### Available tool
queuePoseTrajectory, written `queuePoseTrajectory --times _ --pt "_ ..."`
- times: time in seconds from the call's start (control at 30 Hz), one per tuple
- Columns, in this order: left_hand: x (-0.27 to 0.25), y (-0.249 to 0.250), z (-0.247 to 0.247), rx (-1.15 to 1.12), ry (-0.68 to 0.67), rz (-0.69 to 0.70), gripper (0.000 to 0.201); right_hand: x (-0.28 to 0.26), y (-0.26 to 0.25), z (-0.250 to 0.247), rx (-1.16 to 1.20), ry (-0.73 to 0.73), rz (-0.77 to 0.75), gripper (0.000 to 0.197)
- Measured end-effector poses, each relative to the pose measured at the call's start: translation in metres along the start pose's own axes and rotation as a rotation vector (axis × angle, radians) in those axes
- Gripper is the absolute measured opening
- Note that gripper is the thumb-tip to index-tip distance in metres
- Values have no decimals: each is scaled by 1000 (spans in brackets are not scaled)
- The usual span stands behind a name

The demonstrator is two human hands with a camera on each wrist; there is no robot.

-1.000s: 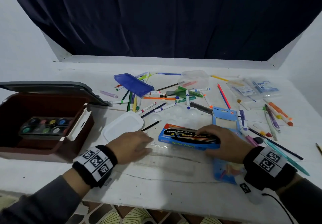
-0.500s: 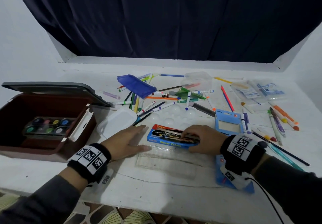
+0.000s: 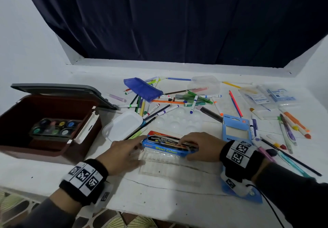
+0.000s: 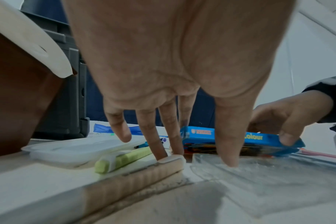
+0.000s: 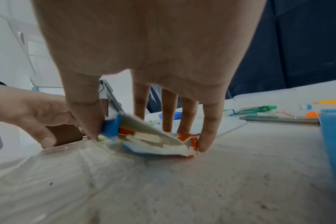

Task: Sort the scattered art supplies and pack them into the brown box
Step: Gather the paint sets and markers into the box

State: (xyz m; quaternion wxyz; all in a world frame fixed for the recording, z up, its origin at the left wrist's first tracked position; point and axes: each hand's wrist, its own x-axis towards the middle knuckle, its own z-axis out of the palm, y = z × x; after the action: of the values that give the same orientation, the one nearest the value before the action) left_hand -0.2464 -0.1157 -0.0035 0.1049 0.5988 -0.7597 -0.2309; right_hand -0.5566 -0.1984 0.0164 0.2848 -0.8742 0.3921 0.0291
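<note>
the fingers (image 4: 159, 133) of the left hand (image 3: 122, 154) lie straight and spread, their tips pressing down on a clear plastic tray (image 3: 165, 165) on the white tabletop (image 3: 159, 201), grasping nothing. at far left the brown box (image 3: 23, 144) stands open, its grey lid (image 3: 58, 90) tipped back, with a set of round paint pots (image 3: 53, 127) inside. just right of the box lies a white plastic lid (image 3: 122, 125), and a pale green marker (image 4: 123, 159) rests beside the left fingertips. in the middle, the blue water colour box (image 3: 166, 145) sits on the far edge of the clear tray; the right hand (image 3: 200, 147) grasps it, thumb on the near side and the other fingers curled over the far side, and the right wrist view shows its end flap open. behind it markers and pencils lie scattered round a blue pouch (image 3: 142, 88). to the right a light blue card pack (image 3: 236, 127) lies flat, and more crayons and pens are strewn near the tabletop's right edge.
</note>
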Motion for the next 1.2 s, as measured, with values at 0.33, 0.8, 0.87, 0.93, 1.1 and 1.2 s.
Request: queuePoseTrajectory --times 0.33,0.8,0.87,0.93,1.1,1.2 --pt "-7 -4 9 -46 14 -28 78 11 9 7 -118 107 23 53" --pt "4 33 10 222 -15 37 68 -3 4 11 -50 108 32 47" --pt "7 36 11 270 -46 43 66 -8 3 13 -42 159 30 44" --pt "11 36 14 304 -77 37 70 -16 2 16 -85 139 42 53" --pt "14 38 16 358 -81 36 79 -28 4 28 -212 103 99 57" --pt "15 45 17 386 -66 44 60 -29 3 29 -233 134 104 50"
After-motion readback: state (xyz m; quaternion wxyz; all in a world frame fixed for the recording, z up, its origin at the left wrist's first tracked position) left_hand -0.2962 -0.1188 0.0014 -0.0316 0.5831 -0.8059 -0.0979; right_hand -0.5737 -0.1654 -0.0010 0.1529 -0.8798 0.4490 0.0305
